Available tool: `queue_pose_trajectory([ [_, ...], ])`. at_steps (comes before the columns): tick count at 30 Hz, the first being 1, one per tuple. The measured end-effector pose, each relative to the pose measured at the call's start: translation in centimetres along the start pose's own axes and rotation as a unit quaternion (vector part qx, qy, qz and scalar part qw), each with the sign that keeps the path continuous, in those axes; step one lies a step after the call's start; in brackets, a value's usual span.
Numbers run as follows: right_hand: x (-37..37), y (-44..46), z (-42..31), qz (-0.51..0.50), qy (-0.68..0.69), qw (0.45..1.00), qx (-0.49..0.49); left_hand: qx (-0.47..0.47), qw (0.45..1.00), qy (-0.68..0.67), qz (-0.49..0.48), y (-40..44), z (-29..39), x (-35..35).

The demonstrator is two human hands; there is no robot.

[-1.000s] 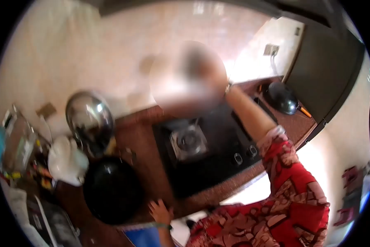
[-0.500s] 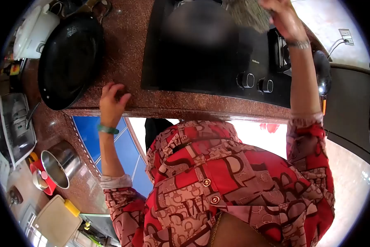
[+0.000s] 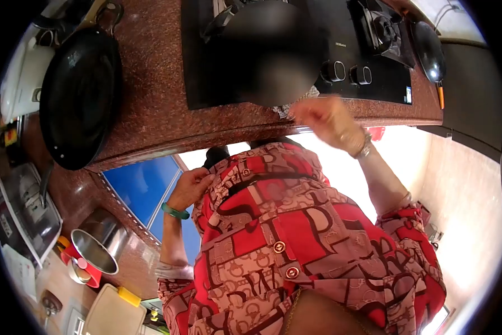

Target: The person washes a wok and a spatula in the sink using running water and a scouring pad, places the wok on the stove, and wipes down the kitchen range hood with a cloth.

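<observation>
My right hand (image 3: 330, 124) is at the front edge of the black gas hob (image 3: 223, 84), its fingers closed on a greyish cloth (image 3: 284, 111). Only small parts of the cloth show, as a blurred patch covers the rest. Close by are two control knobs (image 3: 336, 71) on the hob. My left hand (image 3: 189, 188) hangs below the counter edge, against the red patterned shirt (image 3: 295, 218). Its fingers are curled in, and I see nothing in them.
A black pan (image 3: 80, 100) lies on the speckled brown counter (image 3: 150, 72) at left, near a white pot (image 3: 24, 84). A steel pot (image 3: 103, 240) and a cutting board (image 3: 114, 315) are lower left. A wok (image 3: 429, 53) sits right of the hob.
My right hand has come from the back of the hob to its front edge with the cloth. My left hand has dropped off the counter towards the shirt and curled its fingers.
</observation>
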State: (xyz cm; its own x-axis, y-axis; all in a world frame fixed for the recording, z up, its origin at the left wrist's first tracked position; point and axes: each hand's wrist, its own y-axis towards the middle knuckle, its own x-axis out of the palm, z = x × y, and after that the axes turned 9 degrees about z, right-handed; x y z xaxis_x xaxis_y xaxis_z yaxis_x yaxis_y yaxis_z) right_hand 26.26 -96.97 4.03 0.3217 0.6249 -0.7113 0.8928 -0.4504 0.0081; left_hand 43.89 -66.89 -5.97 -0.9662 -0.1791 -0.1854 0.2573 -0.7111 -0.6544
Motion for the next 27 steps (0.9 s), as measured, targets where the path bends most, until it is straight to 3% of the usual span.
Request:
queue_pose_trajectory([
  [2, 3.2, -2.0, 0.1, -0.136, 0.032, 0.99, -0.005, 0.028, 0.994, -0.105, 0.024, 0.1, 0.0, -0.7],
  [4, 6.6, -3.6, 2.0, -0.188, -0.081, 0.976, 0.079, 0.003, 0.986, -0.164, 0.016, -0.5, 1.8, -1.6],
  [5, 6.9, -3.6, 2.0, -0.184, -0.08, 0.976, 0.082, 0.036, 0.978, -0.199, 0.043, -0.7, 2.5, -1.8],
  [7, 7.3, -3.4, 2.0, -0.287, 0.004, 0.933, 0.216, 0.071, 0.965, -0.247, 0.054, -1.3, 3.9, -2.8],
  [10, 6.6, -3.8, 2.2, -0.276, 0.039, 0.948, 0.156, 0.081, 0.968, -0.228, 0.072, -3.4, 6.8, -4.3],
  [11, 5.1, -3.6, 0.9, -0.269, 0.127, 0.911, 0.285, 0.126, 0.961, -0.223, 0.101, -3.8, 6.2, -4.7],
  [12, 3.7, -4.2, 0.1, -0.154, 0.135, 0.967, 0.151, 0.146, 0.949, -0.268, 0.078, -5.3, 6.6, -5.4],
  [13, 1.3, -4.7, -1.1, -0.149, 0.216, 0.944, 0.202, 0.164, 0.934, -0.312, 0.057, -7.1, 7.4, -6.4],
  [14, -1.5, -5.0, -2.5, -0.176, 0.233, 0.937, 0.193, 0.244, 0.935, -0.258, -0.01, -8.4, 7.8, -7.6],
  [15, -3.7, -6.1, -3.2, -0.221, 0.401, 0.859, 0.229, 0.32, 0.923, -0.2, -0.076, -9.7, 8.2, -8.5],
  [16, -4.3, -7.7, -3.4, -0.245, 0.435, 0.838, 0.222, 0.321, 0.923, -0.198, -0.076, -11.1, 8.5, -8.7],
  [17, -4.6, -8.4, -4.0, -0.272, 0.38, 0.856, 0.222, 0.169, 0.945, -0.25, -0.122, -12.4, 8.7, -8.7],
  [18, -4.7, -9.2, -4.1, -0.312, 0.303, 0.85, 0.298, 0.013, 0.94, -0.297, -0.165, -13.5, 8.7, -8.6],
  [19, -4.4, -10.6, -2.9, -0.33, 0.298, 0.827, 0.344, 0.015, 0.941, -0.296, -0.163, -14.1, 7.5, -8.3],
  [20, -3.9, -11.7, -1.7, -0.346, 0.292, 0.803, 0.388, -0.046, 0.937, -0.302, -0.169, -14.2, 5.4, -7.9],
  [21, -3.5, -12.3, -1.8, -0.329, 0.28, 0.828, 0.358, -0.105, 0.93, -0.307, -0.173, -14.1, 4.1, -7.7],
  [23, -3.2, -12.7, -2.6, -0.316, 0.256, 0.868, 0.285, -0.068, 0.937, -0.295, -0.175, -14.5, 3.3, -7.6],
  [24, -2.4, -14.0, -1.8, -0.298, 0.278, 0.86, 0.307, -0.035, 0.942, -0.282, -0.18, -14.8, 3.3, -7.6],
  [26, -2.0, -15.2, -0.9, -0.266, 0.264, 0.894, 0.245, -0.053, 0.954, -0.261, -0.139, -15.7, 2.9, -7.5],
  [27, -2.5, -15.4, -0.6, -0.316, 0.27, 0.872, 0.257, -0.077, 0.91, -0.356, -0.197, -16.2, 0.4, -7.3],
])
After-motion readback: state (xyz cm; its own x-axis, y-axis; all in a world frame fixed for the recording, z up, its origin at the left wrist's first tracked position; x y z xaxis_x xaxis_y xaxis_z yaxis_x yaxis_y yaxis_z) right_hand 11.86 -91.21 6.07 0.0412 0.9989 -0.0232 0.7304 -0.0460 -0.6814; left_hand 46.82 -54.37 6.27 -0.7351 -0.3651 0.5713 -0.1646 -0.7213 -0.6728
